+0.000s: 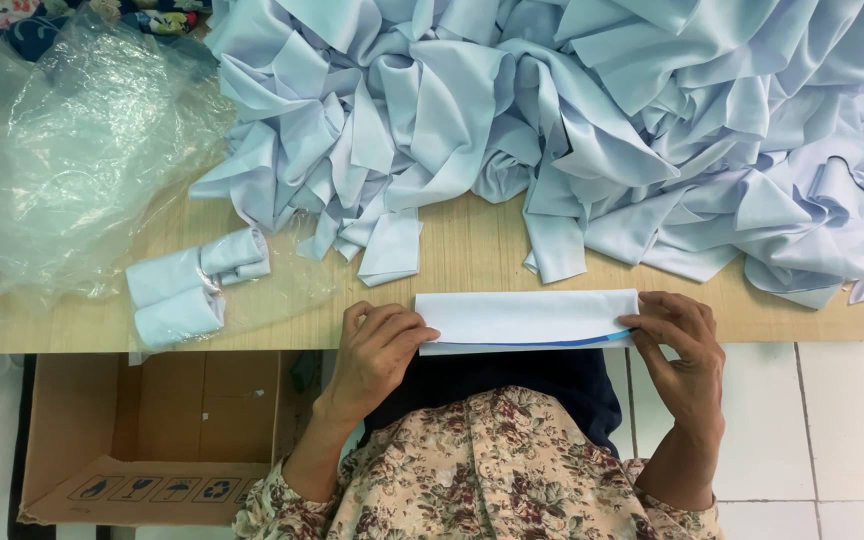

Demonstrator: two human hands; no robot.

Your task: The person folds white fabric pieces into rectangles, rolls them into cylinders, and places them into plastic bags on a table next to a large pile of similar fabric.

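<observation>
Pale-blue folded cloth strip [527,320] lies crosswise at the table [472,250] edge, left hand [377,350] and right hand [682,345] each pinching one end.

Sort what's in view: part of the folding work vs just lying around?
In use: folded pale blue cloth strip, held at its ends by left hand and right hand; heap of pale blue cloth pieces; bundled folded pieces.

Lying about: clear plastic sheeting; cardboard box; wooden table.
</observation>
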